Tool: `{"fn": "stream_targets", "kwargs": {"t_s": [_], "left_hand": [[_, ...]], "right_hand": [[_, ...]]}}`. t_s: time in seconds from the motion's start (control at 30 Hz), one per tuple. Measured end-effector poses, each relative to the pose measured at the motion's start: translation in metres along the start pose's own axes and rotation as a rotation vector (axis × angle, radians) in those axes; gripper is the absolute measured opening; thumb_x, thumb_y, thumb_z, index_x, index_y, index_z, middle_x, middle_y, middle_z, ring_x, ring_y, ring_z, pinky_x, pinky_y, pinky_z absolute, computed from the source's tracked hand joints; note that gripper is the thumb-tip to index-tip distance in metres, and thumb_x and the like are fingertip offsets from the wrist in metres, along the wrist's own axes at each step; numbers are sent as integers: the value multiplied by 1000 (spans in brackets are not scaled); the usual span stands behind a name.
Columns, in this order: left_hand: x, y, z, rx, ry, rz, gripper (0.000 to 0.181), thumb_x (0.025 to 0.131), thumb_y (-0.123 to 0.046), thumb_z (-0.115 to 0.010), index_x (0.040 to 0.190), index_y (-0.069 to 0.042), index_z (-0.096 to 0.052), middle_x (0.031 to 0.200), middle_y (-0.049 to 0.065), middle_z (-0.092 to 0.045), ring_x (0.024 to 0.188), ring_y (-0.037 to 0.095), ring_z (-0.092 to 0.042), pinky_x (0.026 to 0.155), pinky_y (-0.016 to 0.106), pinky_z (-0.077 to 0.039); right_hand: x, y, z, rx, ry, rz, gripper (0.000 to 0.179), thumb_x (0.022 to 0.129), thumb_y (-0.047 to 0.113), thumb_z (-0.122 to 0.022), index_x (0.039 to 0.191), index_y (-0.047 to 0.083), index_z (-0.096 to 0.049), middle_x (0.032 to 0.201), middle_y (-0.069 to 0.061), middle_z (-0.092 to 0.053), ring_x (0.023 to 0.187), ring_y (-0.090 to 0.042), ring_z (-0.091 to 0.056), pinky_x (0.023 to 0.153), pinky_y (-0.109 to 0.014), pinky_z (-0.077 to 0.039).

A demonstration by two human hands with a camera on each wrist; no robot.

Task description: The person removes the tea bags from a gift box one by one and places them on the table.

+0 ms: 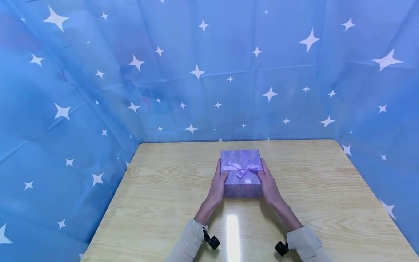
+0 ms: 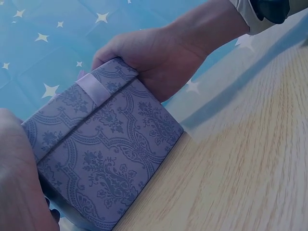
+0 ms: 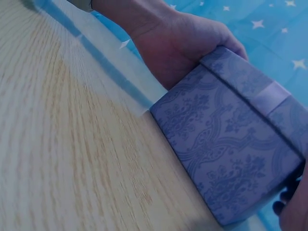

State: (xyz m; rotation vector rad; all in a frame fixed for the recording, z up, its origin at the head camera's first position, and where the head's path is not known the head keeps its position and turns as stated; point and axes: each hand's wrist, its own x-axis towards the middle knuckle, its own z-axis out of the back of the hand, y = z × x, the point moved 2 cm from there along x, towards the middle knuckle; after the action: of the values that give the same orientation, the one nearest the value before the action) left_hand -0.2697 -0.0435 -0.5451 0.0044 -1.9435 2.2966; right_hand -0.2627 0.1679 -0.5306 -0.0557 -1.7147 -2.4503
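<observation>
A purple patterned gift box (image 1: 241,181), tied with a lilac ribbon (image 1: 243,169) and bow, sits on the wooden bench (image 1: 157,189) near the middle, closer to the far edge. The left hand (image 1: 218,185) and right hand (image 1: 268,185) clasp its opposite sides, fingers curled over the lid's edges. A blue star-printed backdrop (image 1: 98,91) encloses the bench on three sides.

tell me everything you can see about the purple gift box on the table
The gift box is square and flat-lidded, covered in purple paper with a darker ornamental pattern. A pale lilac ribbon crosses the lid and ties in a bow. It sits closed and level on the wooden table, near the middle. The left hand and right hand grip its opposite sides.
</observation>
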Motion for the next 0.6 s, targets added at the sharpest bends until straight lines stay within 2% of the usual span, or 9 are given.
{"fn": "stream_targets", "kwargs": {"t_s": [0.3, 0.6], "left_hand": [[2, -2, -1, -3, 2, 14, 72, 109, -43, -34, 170, -20, -2, 176, 1, -5, 160, 22, -7, 129, 48, -7], [1, -11, 3, -7, 0, -40, 71, 110, -41, -31, 170, -16, -3, 176, 5, -7, 161, 26, -8, 129, 50, -7]], "right_hand": [[-2, 5, 2, 21, -16, 29, 65, 114, 32, -28, 169, 9, -3, 174, -18, -5, 160, -40, -3, 127, -59, -4], [-4, 12, 2, 25, -32, 72, 64, 114, 31, -29, 169, 9, -5, 174, -20, -7, 159, -42, -5, 126, -62, -6]]}}
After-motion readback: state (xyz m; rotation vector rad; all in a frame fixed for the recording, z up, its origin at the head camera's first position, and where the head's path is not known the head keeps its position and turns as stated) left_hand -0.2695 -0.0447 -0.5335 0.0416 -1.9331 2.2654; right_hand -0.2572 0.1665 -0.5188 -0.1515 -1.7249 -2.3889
